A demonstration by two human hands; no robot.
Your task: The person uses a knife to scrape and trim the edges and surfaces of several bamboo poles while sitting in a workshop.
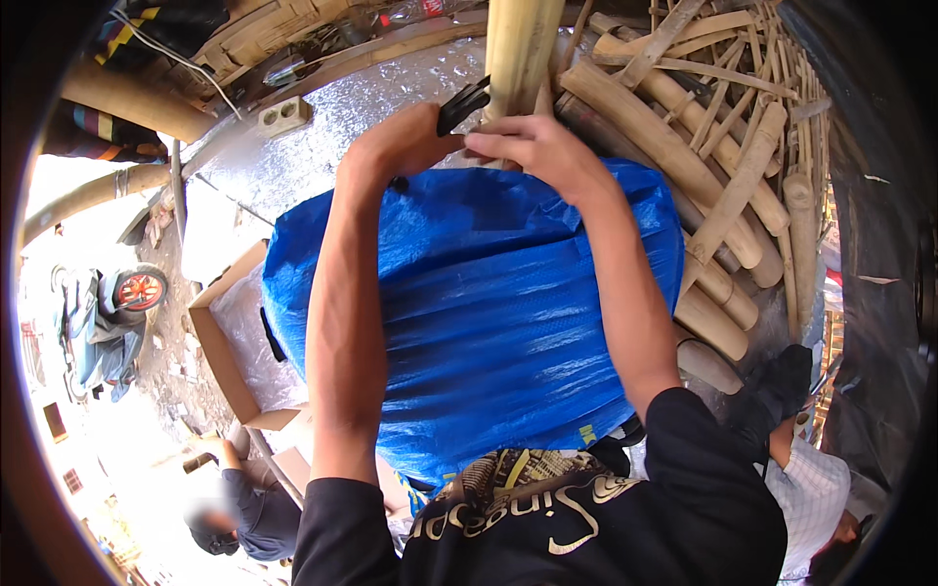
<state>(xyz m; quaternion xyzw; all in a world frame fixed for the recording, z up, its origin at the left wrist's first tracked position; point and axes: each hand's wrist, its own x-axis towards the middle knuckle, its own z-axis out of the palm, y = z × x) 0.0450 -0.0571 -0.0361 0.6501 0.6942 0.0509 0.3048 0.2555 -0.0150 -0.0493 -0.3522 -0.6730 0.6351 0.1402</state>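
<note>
A large blue woven-plastic sack or tarp-like bag [489,322] lies under my forearms, creased and bulging. Near its far edge my left hand [403,145] is closed, with a black strap-like thing [463,105] sticking out past its fingers; its exact kind is not clear. My right hand [537,154] is beside it, fingers stretched toward the left hand and nearly touching its fingertips. Nothing shows in the right hand, though its palm is partly hidden. Just beyond both hands rises a thick bamboo post [523,59].
Cut bamboo poles [674,146] are piled at the right. An opened cardboard box [230,356] stands left of the bag, and a hollow block [284,116] sits at the back left. A person [249,508] is at lower left, another [811,488] at lower right. A motorcycle [107,313] is farther left.
</note>
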